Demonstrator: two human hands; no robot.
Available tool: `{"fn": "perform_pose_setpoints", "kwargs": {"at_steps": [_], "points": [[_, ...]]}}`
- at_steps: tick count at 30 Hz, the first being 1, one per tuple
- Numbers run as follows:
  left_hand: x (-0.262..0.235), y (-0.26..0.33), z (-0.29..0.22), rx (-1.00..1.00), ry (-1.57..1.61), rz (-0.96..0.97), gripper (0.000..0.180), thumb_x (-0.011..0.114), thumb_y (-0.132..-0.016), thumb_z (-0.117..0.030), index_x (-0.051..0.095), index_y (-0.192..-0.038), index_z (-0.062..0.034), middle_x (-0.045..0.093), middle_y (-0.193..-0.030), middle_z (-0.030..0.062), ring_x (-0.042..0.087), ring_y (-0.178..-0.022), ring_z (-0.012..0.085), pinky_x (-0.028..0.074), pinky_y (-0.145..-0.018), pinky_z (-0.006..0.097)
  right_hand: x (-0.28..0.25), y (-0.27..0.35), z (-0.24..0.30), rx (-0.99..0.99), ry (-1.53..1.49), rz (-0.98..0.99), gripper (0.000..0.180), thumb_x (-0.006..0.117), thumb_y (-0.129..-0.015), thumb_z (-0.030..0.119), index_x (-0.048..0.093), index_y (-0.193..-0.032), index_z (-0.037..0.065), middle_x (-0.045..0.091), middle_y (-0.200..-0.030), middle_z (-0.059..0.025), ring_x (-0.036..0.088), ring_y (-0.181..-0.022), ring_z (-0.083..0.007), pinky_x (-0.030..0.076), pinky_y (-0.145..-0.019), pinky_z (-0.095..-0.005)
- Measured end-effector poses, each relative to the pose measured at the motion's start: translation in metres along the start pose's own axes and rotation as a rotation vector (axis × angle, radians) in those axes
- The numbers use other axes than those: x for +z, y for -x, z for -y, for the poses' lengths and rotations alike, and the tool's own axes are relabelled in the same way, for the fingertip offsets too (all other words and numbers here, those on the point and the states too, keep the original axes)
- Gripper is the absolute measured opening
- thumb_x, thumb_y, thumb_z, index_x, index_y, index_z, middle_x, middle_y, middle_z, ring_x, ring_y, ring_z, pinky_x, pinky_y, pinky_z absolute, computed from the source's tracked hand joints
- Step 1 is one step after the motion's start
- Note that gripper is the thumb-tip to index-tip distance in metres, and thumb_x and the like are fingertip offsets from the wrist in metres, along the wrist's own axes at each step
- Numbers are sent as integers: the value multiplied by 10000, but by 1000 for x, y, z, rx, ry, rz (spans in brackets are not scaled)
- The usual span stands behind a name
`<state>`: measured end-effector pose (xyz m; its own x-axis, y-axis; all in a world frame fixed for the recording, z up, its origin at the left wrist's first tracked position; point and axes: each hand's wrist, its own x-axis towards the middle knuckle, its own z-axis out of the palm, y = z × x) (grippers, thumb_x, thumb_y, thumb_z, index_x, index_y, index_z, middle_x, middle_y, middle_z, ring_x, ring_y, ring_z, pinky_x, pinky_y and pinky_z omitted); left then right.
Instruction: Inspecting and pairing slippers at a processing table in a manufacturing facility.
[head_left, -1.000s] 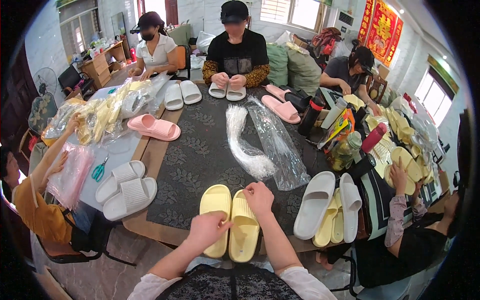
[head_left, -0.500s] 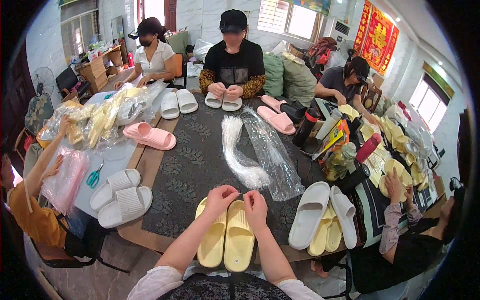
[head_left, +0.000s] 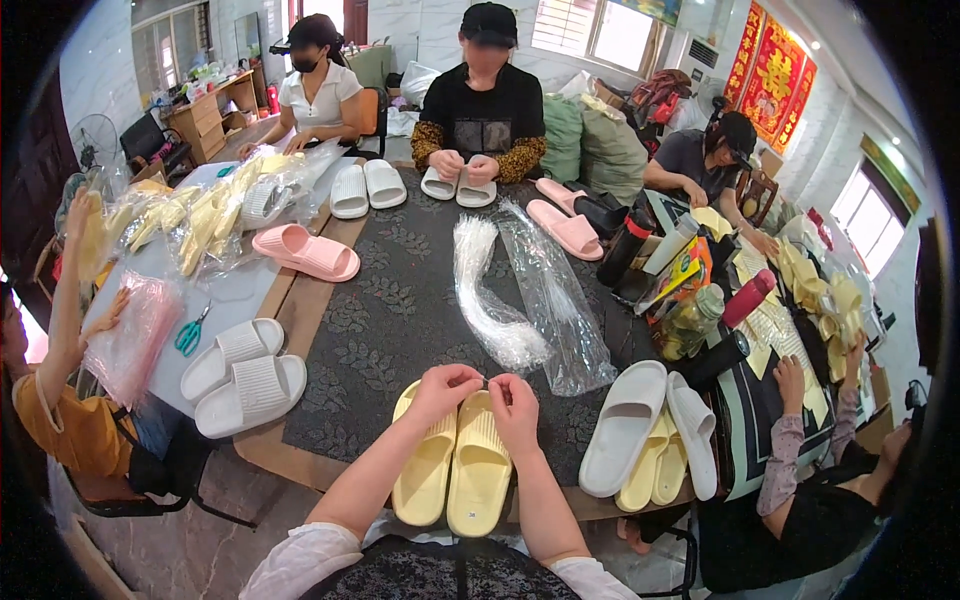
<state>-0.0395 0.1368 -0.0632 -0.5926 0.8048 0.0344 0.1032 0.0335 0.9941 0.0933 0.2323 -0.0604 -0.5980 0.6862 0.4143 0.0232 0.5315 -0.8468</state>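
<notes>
Yellow slippers [head_left: 478,490] lie as a pair at the middle of the near edge of the table [head_left: 268,448], toes pointing toward the far edge and heels toward the near one, their long axes almost parallel and running across the table. Beneath their front part spreads a dark mat [head_left: 370,330] with a leafy, textured pattern. Farther in, a crinkled, glossy clear plastic bag [head_left: 575,345] stretches beside a curved bundle of fine white strands [head_left: 490,310]. Light grey slippers [head_left: 250,395] with ribbed straps rest by the left edge. Each yellow slipper has a smooth, matte, foam-like sole, rounded at the heel, and a broad strap with lengthwise ribs. Above those straps, the left hand [head_left: 442,392] and right hand [head_left: 514,405] nearly meet, the fingers of each pinched together; what they grasp is too small to tell.
</notes>
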Motion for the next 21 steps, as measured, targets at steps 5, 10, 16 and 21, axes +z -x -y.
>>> {"fn": "perform_pose_setpoints", "kwargs": {"at_steps": [5, 10, 16, 21], "points": [[0, 2, -3, 3, -75, -78, 180, 709, -826, -162, 708, -935, -19, 703, -819, 42, 623, -733, 83, 505, -690, 250, 0, 1, 1, 14, 16, -6, 87, 672, -858, 103, 634, -893, 32, 577, -742, -68, 572, -651, -173, 463, -603, -292], [-1, 0, 4, -4, -77, -20, 154, 707, -836, -149, 702, -915, -16, 664, -779, -19, 581, -726, 43, 483, -671, 222, 1, 1, -3, 7, -22, -7, 74, 683, -848, 96, 650, -890, 43, 580, -737, -58, 562, -644, -165, 458, -595, -289], [-3, -1, 5, -8, 94, -29, 202, 700, -846, -186, 705, -938, -6, 685, -827, -4, 602, -778, 60, 489, -713, 244, 1, 1, -2, 2, -30, 1, 87, 689, -846, 95, 656, -904, 39, 584, -740, -56, 563, -647, -157, 461, -600, -276], [-11, 0, -7, -166, 159, 78, 203, 691, -865, -209, 707, -973, -38, 678, -890, -22, 584, -832, 49, 466, -748, 234, 0, 2, -5, 26, -114, 34, 91, 687, -850, 92, 656, -909, 30, 600, -761, -54, 569, -654, -138, 464, -603, -266]]}}
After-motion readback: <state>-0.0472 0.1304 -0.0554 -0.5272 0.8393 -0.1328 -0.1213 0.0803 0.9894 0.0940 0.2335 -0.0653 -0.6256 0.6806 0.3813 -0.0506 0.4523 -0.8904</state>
